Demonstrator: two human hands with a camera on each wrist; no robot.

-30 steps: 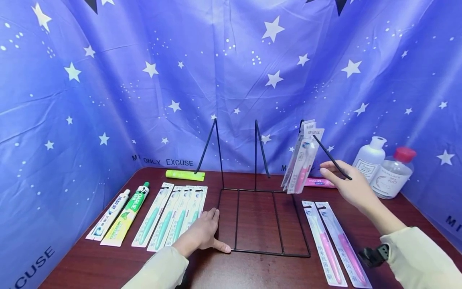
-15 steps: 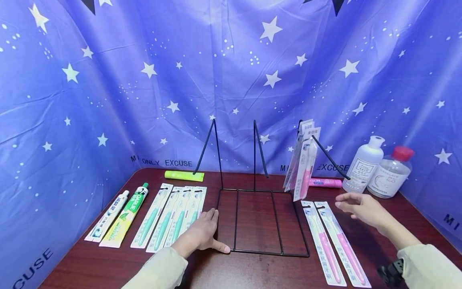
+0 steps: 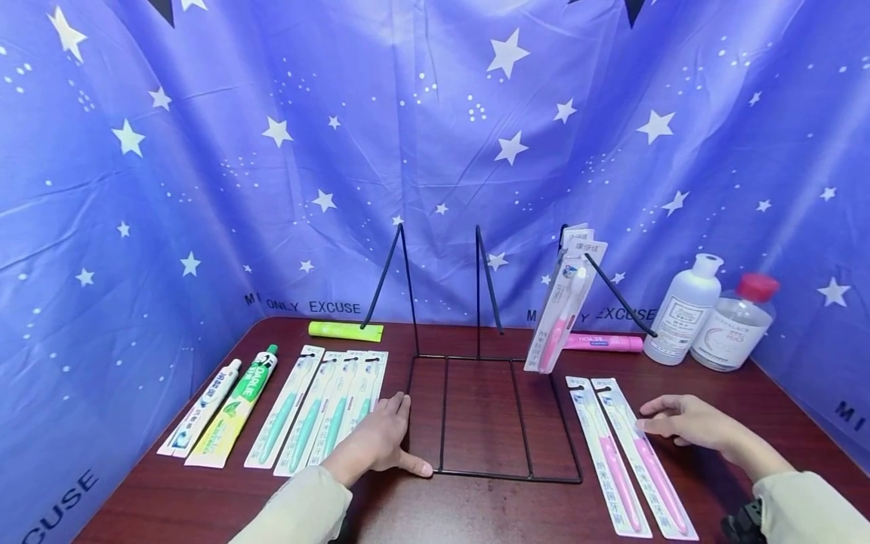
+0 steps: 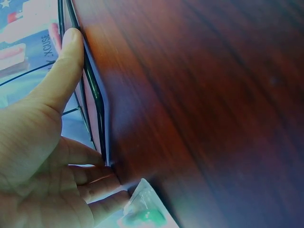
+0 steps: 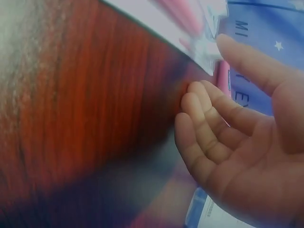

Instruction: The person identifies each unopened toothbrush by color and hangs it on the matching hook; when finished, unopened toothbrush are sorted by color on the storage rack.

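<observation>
My left hand rests at the near left corner of a black wire rack, thumb on its front bar and fingers along the left side. Pink toothbrush packs hang from the rack's right hook. Two more pink toothbrushes in blister packs, a left one and a right one, lie on the table right of the rack. My right hand is beside the right pack, fingertips at its edge, fingers loosely bent with nothing between them. In the right wrist view the thumb overlaps the pack's end.
Several green toothbrush packs lie left of my left hand, beside a Darlie toothpaste tube and a white tube. A yellow-green tube and a pink tube lie behind. A white bottle and a red-capped bottle stand back right.
My right hand has come away from the right hook, down and toward me to the loose pink toothbrushes. The hanging packs have swung. My left hand stays on the rack.
</observation>
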